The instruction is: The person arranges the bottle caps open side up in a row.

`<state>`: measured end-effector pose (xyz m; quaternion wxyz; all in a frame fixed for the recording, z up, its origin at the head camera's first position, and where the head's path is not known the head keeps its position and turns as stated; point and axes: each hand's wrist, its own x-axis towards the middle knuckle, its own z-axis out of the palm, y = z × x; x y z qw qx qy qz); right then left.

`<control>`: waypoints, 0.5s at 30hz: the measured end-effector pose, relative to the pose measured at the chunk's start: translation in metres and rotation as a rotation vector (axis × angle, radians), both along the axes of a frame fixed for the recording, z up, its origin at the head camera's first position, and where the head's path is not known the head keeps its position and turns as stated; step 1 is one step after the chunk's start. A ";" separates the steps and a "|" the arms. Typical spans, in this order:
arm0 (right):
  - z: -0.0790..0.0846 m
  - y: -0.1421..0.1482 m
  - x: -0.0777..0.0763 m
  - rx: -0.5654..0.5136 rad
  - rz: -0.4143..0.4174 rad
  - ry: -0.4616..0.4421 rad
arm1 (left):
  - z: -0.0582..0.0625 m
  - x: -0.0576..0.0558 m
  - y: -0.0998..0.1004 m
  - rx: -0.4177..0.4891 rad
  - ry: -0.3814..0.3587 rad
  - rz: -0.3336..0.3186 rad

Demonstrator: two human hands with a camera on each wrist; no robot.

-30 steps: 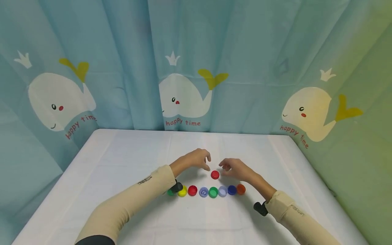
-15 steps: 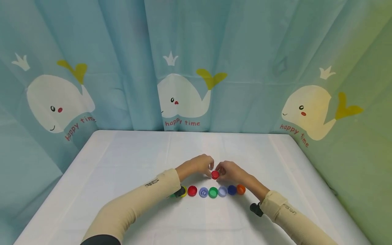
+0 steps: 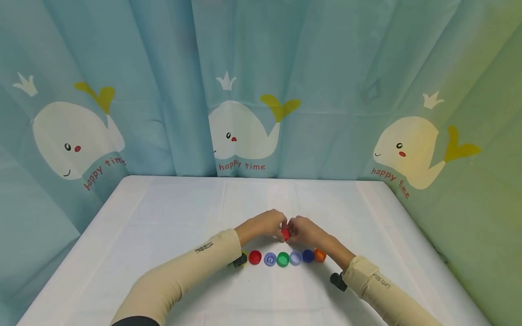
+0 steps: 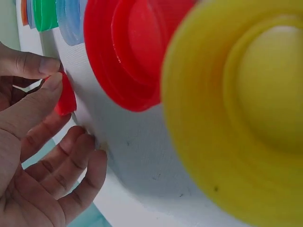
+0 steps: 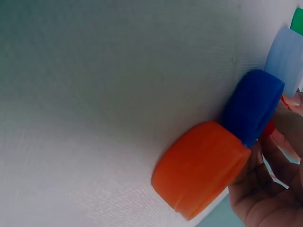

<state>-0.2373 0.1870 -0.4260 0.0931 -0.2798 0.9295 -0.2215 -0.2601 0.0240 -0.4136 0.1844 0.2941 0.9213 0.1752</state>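
Observation:
A small red bottle cap (image 3: pixel 286 234) is held between the two hands, beyond a row of caps on the white table. From its left, my left hand (image 3: pixel 265 222) pinches it with thumb and index finger; the left wrist view shows the cap's red side (image 4: pixel 67 97) at the thumb tip, the other fingers loosely bent. From its right, my right hand (image 3: pixel 309 232) grips the same cap with curled fingers, its thumb beside the left thumb. In the right wrist view, the right hand (image 5: pixel 270 184) is partly cut off and mostly hides the cap.
Nearer the body runs the row: a yellow cap (image 4: pixel 203 109) partly behind the left wrist camera, then red (image 3: pixel 255 257), periwinkle (image 3: pixel 270 259), green (image 3: pixel 283 259), pale blue (image 3: pixel 295 257), dark blue (image 3: pixel 308 256) and orange (image 3: pixel 320 255) caps. A whale-print curtain (image 3: pixel 334 68) surrounds the table (image 3: pixel 183 199).
Both hands have closed in on the single red cap from either side and now grip it. The left forearm has moved right, covering more of the row's left end.

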 end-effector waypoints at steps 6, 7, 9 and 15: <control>0.000 0.004 0.002 -0.039 0.020 0.022 | -0.003 -0.001 -0.003 0.043 -0.007 0.002; 0.000 0.004 0.004 -0.051 0.019 0.023 | -0.003 0.000 -0.004 0.056 -0.012 0.000; 0.000 0.006 0.007 -0.067 0.010 0.021 | -0.004 0.001 -0.006 0.084 -0.030 -0.004; 0.005 0.008 0.010 -0.105 -0.014 0.030 | -0.001 0.005 -0.012 0.178 -0.042 0.013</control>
